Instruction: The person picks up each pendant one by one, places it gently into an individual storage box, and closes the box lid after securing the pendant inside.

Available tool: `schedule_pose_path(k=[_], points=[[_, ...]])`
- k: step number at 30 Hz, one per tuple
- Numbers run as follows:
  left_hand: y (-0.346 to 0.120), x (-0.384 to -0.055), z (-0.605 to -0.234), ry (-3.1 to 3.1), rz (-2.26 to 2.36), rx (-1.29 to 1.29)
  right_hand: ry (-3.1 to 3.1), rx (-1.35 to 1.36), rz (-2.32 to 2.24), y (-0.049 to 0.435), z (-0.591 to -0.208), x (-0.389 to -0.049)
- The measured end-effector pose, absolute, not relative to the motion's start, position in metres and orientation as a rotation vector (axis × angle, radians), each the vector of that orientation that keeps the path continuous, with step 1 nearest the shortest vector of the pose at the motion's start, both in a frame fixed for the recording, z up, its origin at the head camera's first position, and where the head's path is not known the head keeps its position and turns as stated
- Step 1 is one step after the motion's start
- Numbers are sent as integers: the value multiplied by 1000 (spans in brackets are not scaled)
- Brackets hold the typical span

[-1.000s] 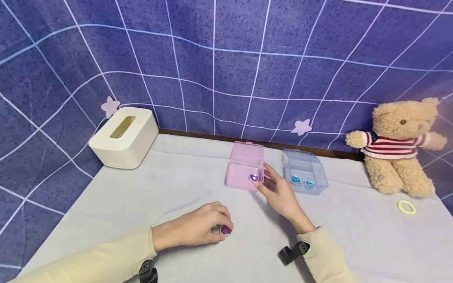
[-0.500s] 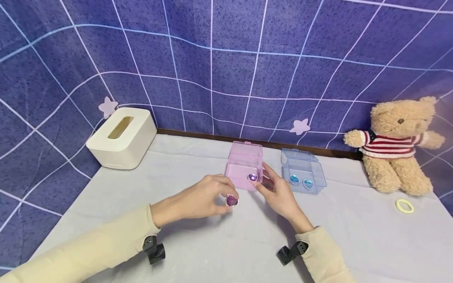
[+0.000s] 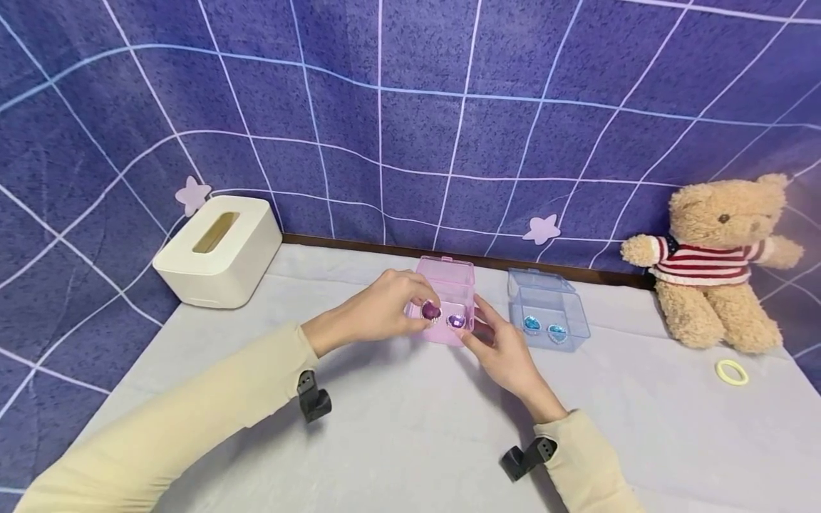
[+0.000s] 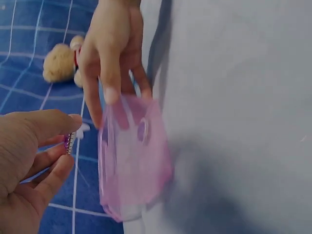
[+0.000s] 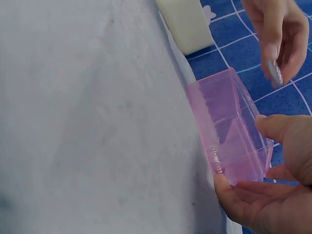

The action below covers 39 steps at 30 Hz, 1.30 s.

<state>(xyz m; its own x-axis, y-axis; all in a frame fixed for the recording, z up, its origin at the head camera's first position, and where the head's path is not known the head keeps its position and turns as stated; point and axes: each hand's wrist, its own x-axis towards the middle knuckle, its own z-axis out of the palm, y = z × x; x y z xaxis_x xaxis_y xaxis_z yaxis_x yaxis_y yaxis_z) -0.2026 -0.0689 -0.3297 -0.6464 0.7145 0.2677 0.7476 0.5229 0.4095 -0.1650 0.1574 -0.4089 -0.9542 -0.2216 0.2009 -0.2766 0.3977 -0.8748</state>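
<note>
At frame centre, the left hand pinches a purple gem over the pink box; the right hand grips that box.

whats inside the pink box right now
One purple gem lies inside the pink box. The left hand pinches a second purple gem at its opening. That hand covers the box's left part.
</note>
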Motion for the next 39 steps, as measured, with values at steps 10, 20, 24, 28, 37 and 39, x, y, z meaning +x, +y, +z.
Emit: schedule_pose_path(k=[10,20,24,28,37,39], points=[[-63,-239,-346,-2732,-703,-1315,-2584,466,1634,156,-409,-167],[-52,-254,-353,-2730,-489,-1557,-2584,455,1649,155,-409,-167],[-49,-254,-353,-2762,-409,-1581,-2585,451,1644,156,-409,-167],[-48,-254,-355,-2754,-384,-1597,-2583,459,1639,157,-410,-166],[-46,-255,-357,-2738,-328,-1647,-2573,469,1643,157,-410,-166],[-46,-255,-356,-2763,-331,-1637,-2572,473,1642,157,-410,-166]])
